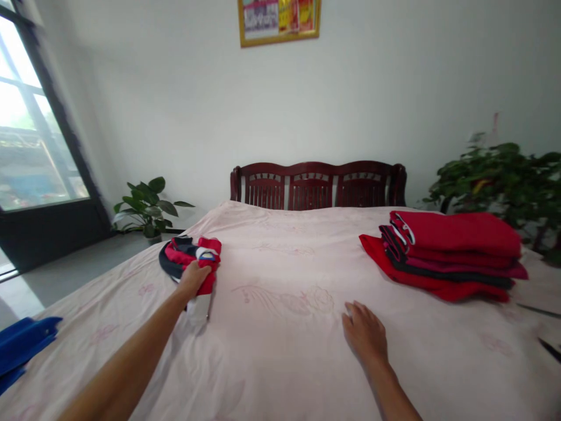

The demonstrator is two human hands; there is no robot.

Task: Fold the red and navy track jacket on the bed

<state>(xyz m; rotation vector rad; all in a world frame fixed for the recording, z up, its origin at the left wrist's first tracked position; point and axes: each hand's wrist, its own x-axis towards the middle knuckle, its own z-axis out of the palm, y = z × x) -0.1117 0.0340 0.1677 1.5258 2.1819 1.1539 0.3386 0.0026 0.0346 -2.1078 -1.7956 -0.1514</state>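
My left hand point(193, 279) is closed on a bundle of red and dark blue cloth point(177, 252) at the left of the pink sheet point(280, 356). A white piece point(199, 310) with a thin dark edge sticks out below that hand; what it is I cannot make out. On the right, my right hand point(364, 332) rests on the sheet with nothing visible in it, its fingers slightly bent and a little apart. Beyond it, farther right, lies a stack of folded red and dark cloth point(460, 245).
Blue cloth point(26, 345) lies at the left edge. Dark pointed metal tips point(550, 349) show at the right edge. A wooden bench back point(311, 184) stands behind the sheet, with potted plants point(151, 207) on both sides.
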